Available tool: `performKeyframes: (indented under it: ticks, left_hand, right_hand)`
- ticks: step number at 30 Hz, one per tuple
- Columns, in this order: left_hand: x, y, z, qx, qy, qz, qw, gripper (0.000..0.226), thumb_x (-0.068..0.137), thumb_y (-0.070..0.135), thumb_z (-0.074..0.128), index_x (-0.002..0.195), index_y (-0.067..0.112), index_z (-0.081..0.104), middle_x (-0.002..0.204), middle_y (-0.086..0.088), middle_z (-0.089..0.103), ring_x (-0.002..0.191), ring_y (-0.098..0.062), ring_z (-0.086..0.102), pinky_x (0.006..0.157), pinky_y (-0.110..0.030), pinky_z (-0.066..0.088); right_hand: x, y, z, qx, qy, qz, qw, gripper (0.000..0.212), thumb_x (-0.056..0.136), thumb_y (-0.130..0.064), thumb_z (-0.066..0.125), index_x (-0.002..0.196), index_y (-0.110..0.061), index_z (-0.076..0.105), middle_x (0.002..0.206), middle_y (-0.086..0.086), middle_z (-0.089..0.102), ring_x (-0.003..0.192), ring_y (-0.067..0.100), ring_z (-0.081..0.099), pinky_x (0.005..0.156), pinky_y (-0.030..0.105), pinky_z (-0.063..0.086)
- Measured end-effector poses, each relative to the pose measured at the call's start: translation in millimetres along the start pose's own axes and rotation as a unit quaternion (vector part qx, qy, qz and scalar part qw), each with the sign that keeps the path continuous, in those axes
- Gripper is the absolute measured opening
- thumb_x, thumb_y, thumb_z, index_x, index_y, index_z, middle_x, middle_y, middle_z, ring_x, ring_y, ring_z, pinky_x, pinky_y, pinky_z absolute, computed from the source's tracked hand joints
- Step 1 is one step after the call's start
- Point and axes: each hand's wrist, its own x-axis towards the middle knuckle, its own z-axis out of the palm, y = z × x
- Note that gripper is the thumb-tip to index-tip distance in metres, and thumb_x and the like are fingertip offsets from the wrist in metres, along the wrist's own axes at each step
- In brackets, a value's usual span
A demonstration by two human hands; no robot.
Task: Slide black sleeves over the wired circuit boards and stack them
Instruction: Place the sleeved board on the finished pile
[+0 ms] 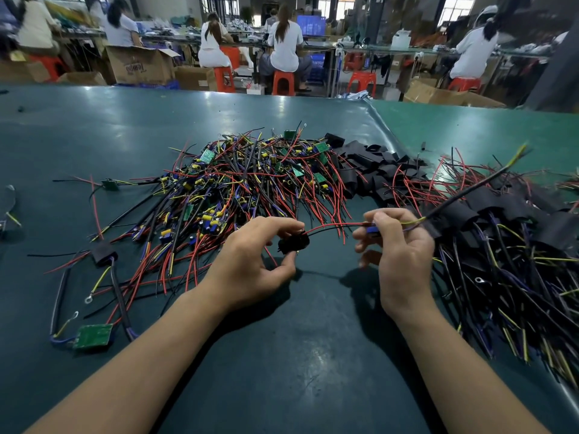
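Beside the pile [250, 180], left hand [250, 261] pinches a sleeve [293, 244], right hand [401, 245] pinches a board [372, 230]; loose leads may snag the sleeve mouth.

Seated workers [283, 42] on orange stools [283, 83] (cardboard boxes [141, 65] nearby).

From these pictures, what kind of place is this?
Probably an electronics assembly workshop: a heap of wired circuit boards on a green work table, loose black sleeves, and seated workers at benches behind.

Upside-down "tempo" on cardboard box [141, 68]
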Motion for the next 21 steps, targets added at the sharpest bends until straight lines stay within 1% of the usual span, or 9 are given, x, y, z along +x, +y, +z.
performKeyframes:
  ticks: [2,4,6,8,11,13,15,17,21]
  left_hand:
    - [1,2,0,0.038,-0.007,0.022,0.999,0.042,0.074,0.003,0.077,0.115,0.006,0.067,0.107,-0.003,0.07,0.098,-0.02,0.066,0.086,-0.035,0.052]
    - [2,5,-1,0.082,-0.018,0.053,0.995,0.043,0.074,0.007,0.079,0.115,0.006,0.067,0.107,-0.003,0.071,0.097,-0.02,0.065,0.084,-0.04,0.05]
    - [4,8,-1,0.117,-0.022,0.082,0.99,0.045,0.074,0.012,0.079,0.116,0.008,0.066,0.106,-0.002,0.071,0.095,-0.02,0.065,0.081,-0.043,0.049]
    - [5,11,0,0.12,-0.026,0.086,0.989,0.049,0.074,0.013,0.078,0.121,0.01,0.065,0.106,-0.002,0.071,0.095,-0.022,0.064,0.081,-0.043,0.048]
    - [5,13,1,0.105,-0.027,0.071,0.992,0.05,0.075,0.008,0.078,0.123,0.009,0.065,0.109,-0.002,0.07,0.098,-0.023,0.063,0.084,-0.043,0.048]
    - [5,14,2,0.111,-0.03,0.069,0.991,0.047,0.075,0.006,0.077,0.121,0.007,0.066,0.11,-0.003,0.07,0.099,-0.023,0.063,0.087,-0.04,0.048]
    - [6,15,1,0.104,-0.033,0.064,0.992,0.046,0.075,0.005,0.075,0.12,0.006,0.066,0.111,-0.004,0.07,0.1,-0.024,0.064,0.088,-0.04,0.049]
    - [6,16,1,0.089,-0.037,0.059,0.994,0.048,0.073,0.004,0.076,0.12,0.006,0.065,0.112,-0.004,0.07,0.101,-0.024,0.064,0.088,-0.04,0.051]
    - [5,16,2,0.086,-0.043,0.061,0.993,0.044,0.074,0.003,0.077,0.116,0.005,0.066,0.109,-0.006,0.07,0.098,-0.024,0.066,0.087,-0.037,0.051]
  right_hand:
    - [-3,0,4,0.004,-0.074,0.043,0.996,0.026,0.088,-0.029,0.043,0.093,-0.011,0.061,0.073,0.006,0.069,0.06,0.016,0.059,0.041,0.025,0.041]
    - [-5,1,7,-0.012,-0.117,0.076,0.99,0.023,0.095,-0.024,0.04,0.102,-0.012,0.059,0.08,0.008,0.07,0.065,0.017,0.061,0.044,0.028,0.043]
    - [-8,3,11,-0.029,-0.128,0.089,0.987,0.015,0.103,-0.013,0.038,0.108,-0.013,0.052,0.086,0.005,0.07,0.069,0.019,0.064,0.046,0.031,0.046]
    - [-10,5,13,-0.029,-0.138,0.092,0.986,0.009,0.105,-0.012,0.04,0.108,-0.014,0.048,0.09,0.003,0.066,0.073,0.021,0.067,0.045,0.033,0.05]
    - [-10,5,13,-0.033,-0.152,0.093,0.984,0.004,0.102,-0.015,0.049,0.104,-0.013,0.053,0.088,0.009,0.07,0.079,0.033,0.069,0.044,0.039,0.055]
    - [-9,4,11,-0.042,-0.158,0.088,0.983,0.005,0.098,-0.014,0.055,0.101,-0.011,0.058,0.09,0.014,0.073,0.086,0.035,0.071,0.045,0.038,0.057]
    - [-8,3,10,-0.048,-0.156,0.093,0.982,0.007,0.096,-0.014,0.059,0.101,-0.009,0.061,0.09,0.014,0.074,0.084,0.034,0.073,0.048,0.039,0.059]
    - [-7,3,9,-0.039,-0.149,0.122,0.98,0.009,0.095,-0.017,0.061,0.102,-0.011,0.062,0.086,0.01,0.076,0.072,0.035,0.073,0.052,0.043,0.059]
    - [-7,3,10,0.036,-0.141,0.199,0.969,0.018,0.085,-0.017,0.067,0.098,-0.006,0.061,0.083,0.016,0.075,0.068,0.026,0.073,0.054,0.036,0.061]
